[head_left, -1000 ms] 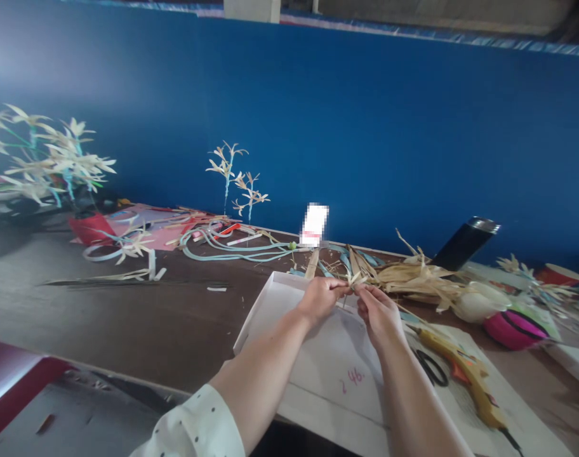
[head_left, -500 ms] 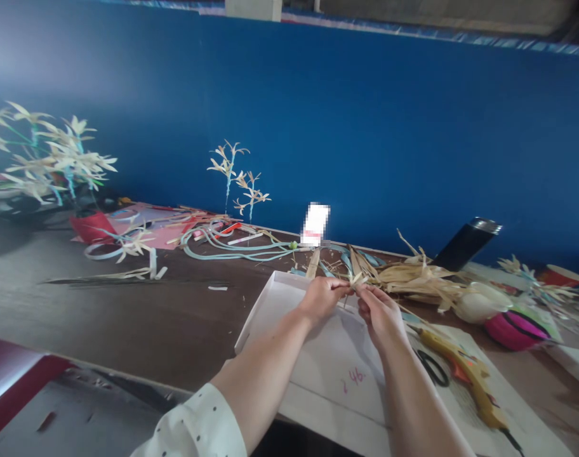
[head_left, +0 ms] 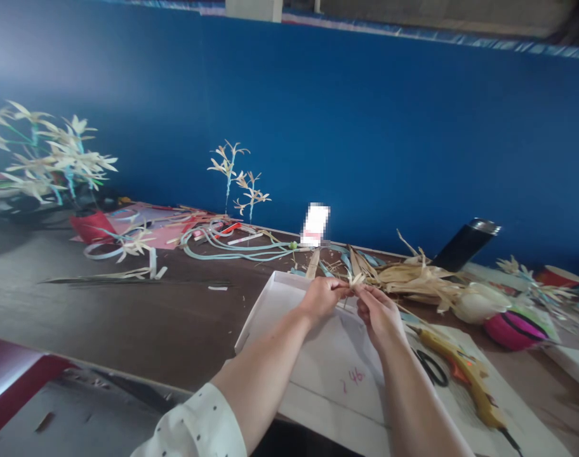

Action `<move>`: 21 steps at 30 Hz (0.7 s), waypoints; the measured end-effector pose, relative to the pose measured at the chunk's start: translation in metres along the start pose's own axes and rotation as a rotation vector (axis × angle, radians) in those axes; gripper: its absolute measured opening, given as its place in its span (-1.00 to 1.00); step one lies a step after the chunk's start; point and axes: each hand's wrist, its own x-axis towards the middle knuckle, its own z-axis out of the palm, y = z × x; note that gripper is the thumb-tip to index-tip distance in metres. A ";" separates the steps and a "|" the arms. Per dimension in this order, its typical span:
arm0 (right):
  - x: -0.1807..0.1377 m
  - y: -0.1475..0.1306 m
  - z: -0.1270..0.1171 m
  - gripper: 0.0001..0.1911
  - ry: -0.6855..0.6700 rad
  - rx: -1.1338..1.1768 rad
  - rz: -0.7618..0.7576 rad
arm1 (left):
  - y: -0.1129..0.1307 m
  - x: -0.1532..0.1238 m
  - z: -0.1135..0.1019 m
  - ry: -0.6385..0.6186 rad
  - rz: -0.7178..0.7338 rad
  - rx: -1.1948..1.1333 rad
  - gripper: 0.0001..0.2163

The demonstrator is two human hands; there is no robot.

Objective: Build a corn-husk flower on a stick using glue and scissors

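Note:
Above the far part of a white box lid [head_left: 313,374], my two hands meet around a small pale flower [head_left: 356,279] that looks made of dried husk. My left hand [head_left: 322,297] pinches it from the left, thumb and fingers pressed together. From the other side, the fingertips of my right hand [head_left: 378,308] are closed on the same flower. Its petals stick up between the hands, while its base is mostly hidden by fingers. Just behind lies a bundle of dried husks [head_left: 413,279].
A yellow glue gun [head_left: 465,374] and black-handled scissors [head_left: 432,368] lie to the right. Behind them are a black flask [head_left: 465,244] and a pink pouch [head_left: 515,330]. Two flower stems [head_left: 228,181] stand at the back; a red pot [head_left: 93,227] is left.
Almost nothing differs. Both hands stay in place on the flower, with only slight shifts of the fingers and petals.

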 end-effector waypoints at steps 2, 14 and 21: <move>0.000 0.000 -0.001 -0.66 0.006 0.007 -0.007 | 0.001 0.000 0.000 -0.010 -0.021 -0.015 -0.75; -0.009 -0.037 0.001 -0.61 0.265 0.048 -0.179 | 0.003 0.001 -0.001 0.035 -0.128 -0.006 -0.80; -0.053 -0.107 -0.080 -0.61 0.361 -0.444 -0.277 | 0.002 -0.001 0.001 0.015 -0.098 -0.069 -0.74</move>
